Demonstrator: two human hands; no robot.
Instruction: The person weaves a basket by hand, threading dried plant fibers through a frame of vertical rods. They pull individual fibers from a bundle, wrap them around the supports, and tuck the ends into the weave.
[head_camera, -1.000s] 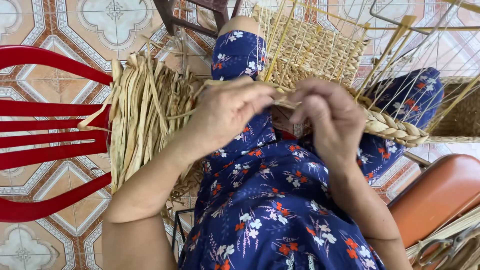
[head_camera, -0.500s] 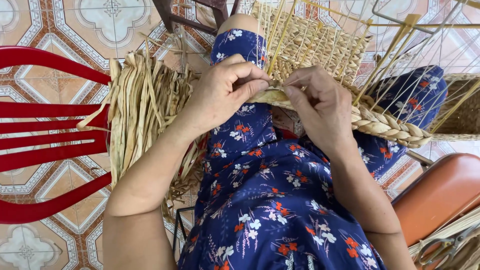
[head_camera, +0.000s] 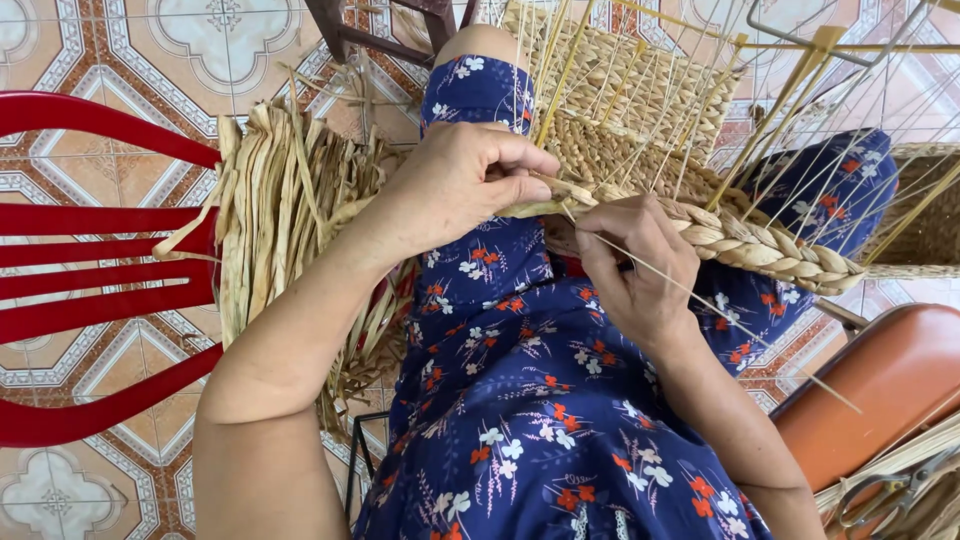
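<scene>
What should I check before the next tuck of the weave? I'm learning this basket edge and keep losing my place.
1. Left hand pinching the flat strand at the braid's end: ok.
2. Right hand steadying the braided rim from below: ok.
3. Thin stakes standing free above the woven panel: ok.
4. Spare bundle of strands beside the left arm, by the red chair: ok.
5. Strand long enough for another tuck: cannot tell, the grip hides it.
</scene>
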